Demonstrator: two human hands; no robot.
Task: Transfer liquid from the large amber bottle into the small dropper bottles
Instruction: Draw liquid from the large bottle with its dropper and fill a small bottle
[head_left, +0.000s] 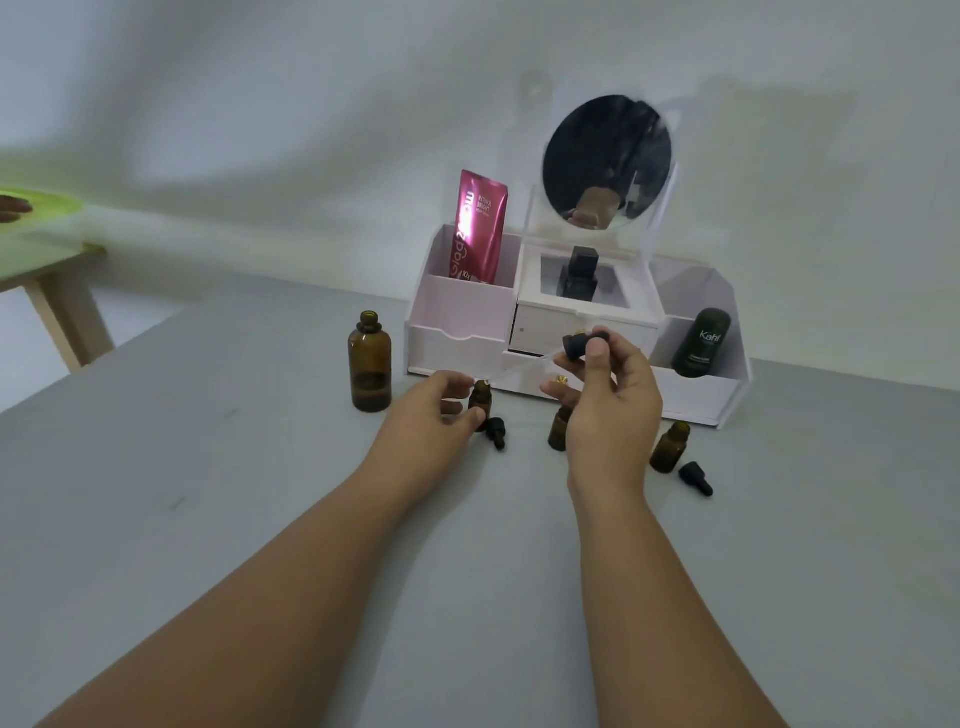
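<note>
The large amber bottle (370, 364) stands uncapped on the grey table, left of my hands, with liquid low in it. My left hand (434, 410) grips a small amber dropper bottle (480, 397) standing upright. My right hand (605, 395) pinches the black bulb of a dropper (579, 347); its clear glass pipette slants down-left with the tip at the mouth of that small bottle. A second small bottle (558, 428) stands partly hidden behind my right hand. A third small bottle (670, 447) stands open to the right.
Two loose black dropper caps lie on the table, one (494, 430) by the held bottle, one (696, 477) at the right. A white cosmetic organiser (457, 332) with a round mirror, pink tube and dark bottles stands behind. A wooden side table (52, 270) sits far left.
</note>
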